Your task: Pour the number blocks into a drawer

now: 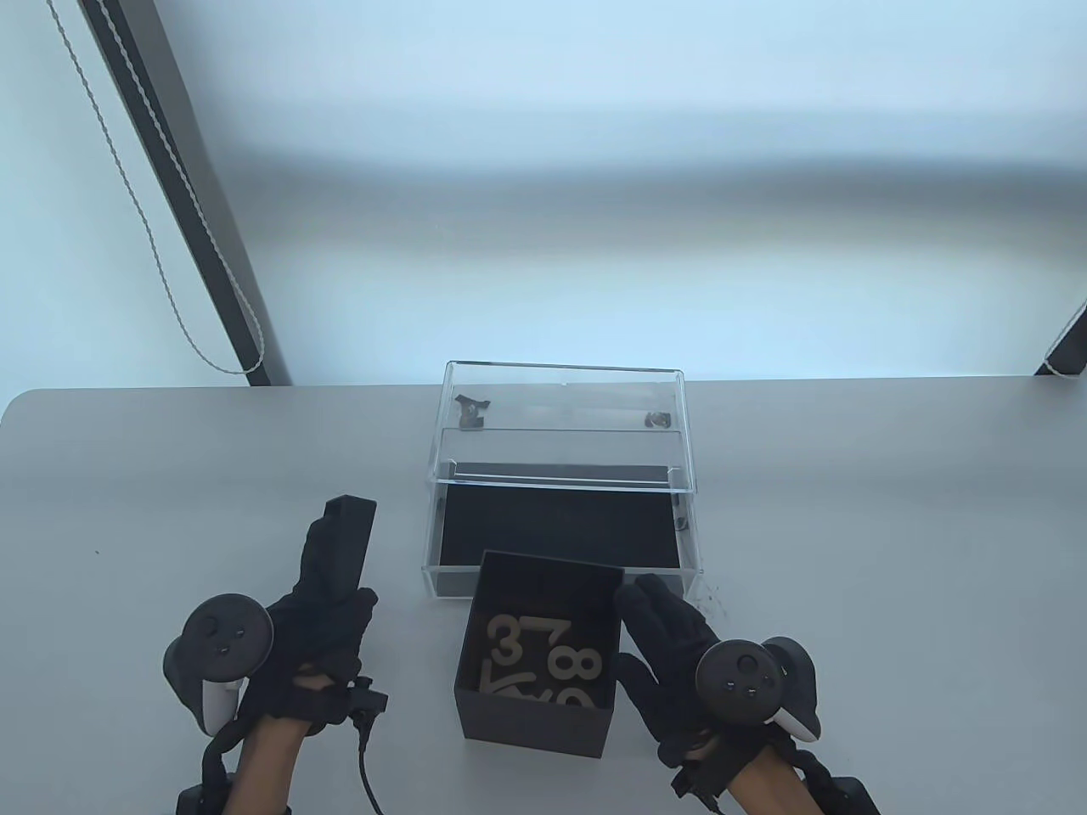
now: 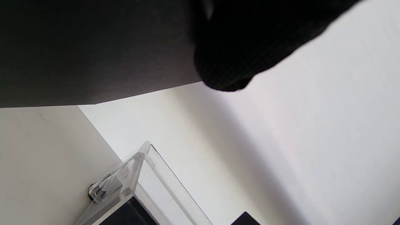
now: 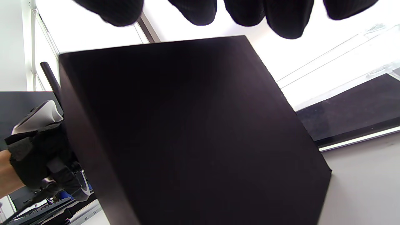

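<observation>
A black open box point(image 1: 531, 717) holding several wooden number blocks point(image 1: 543, 658) stands on the table in front of the drawer point(image 1: 560, 531). The drawer is clear acrylic with a black liner and is pulled out of its clear case point(image 1: 565, 399). My left hand point(image 1: 327, 611) grips the box's black lid point(image 1: 350, 535) on edge, left of the box. The lid fills the top of the left wrist view point(image 2: 93, 53). My right hand point(image 1: 671, 645) lies along the box's right wall with its fingers point(image 3: 281, 18) stretched out. The right wrist view shows that wall point(image 3: 187, 134) close up. Whether the hand touches it is unclear.
The grey table point(image 1: 849, 552) ends at a rounded back edge just behind the case. A blind cord point(image 1: 153, 221) hangs at the far left. A cable point(image 1: 365, 755) trails from my left glove toward the near edge.
</observation>
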`<state>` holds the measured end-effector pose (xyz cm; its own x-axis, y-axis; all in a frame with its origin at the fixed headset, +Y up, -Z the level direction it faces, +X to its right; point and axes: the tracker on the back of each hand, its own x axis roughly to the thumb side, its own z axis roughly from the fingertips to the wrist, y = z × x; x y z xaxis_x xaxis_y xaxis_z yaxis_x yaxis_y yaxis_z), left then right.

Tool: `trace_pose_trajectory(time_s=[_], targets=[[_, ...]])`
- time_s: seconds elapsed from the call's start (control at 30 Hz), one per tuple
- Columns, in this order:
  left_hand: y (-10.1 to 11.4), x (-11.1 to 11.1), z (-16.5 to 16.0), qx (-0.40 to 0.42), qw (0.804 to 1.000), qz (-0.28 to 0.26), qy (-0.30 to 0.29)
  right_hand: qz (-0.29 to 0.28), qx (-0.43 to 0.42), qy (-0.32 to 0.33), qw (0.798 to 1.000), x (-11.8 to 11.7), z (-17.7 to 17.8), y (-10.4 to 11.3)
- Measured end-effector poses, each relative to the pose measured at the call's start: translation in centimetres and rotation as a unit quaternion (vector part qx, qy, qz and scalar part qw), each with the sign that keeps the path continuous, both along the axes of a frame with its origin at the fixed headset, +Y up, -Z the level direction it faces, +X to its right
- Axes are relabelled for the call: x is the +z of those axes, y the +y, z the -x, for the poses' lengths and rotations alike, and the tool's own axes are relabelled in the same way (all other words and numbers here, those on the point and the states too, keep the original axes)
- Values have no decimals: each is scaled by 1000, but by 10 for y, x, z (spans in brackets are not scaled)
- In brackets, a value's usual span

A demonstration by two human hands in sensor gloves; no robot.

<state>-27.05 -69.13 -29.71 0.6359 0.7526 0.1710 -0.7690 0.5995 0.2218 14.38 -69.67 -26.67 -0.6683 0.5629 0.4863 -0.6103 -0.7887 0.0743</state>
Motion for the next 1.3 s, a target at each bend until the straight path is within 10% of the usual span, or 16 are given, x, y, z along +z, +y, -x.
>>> trace_pose_trajectory(time_s=[0.7,1.3], targets=[[-59,-18,-24,-231,959,164,-11,4,6,3,1000,0,2,-1],[-68,-20,-26,-221,960,171,-9,-82,72,46,993,19,27,9]])
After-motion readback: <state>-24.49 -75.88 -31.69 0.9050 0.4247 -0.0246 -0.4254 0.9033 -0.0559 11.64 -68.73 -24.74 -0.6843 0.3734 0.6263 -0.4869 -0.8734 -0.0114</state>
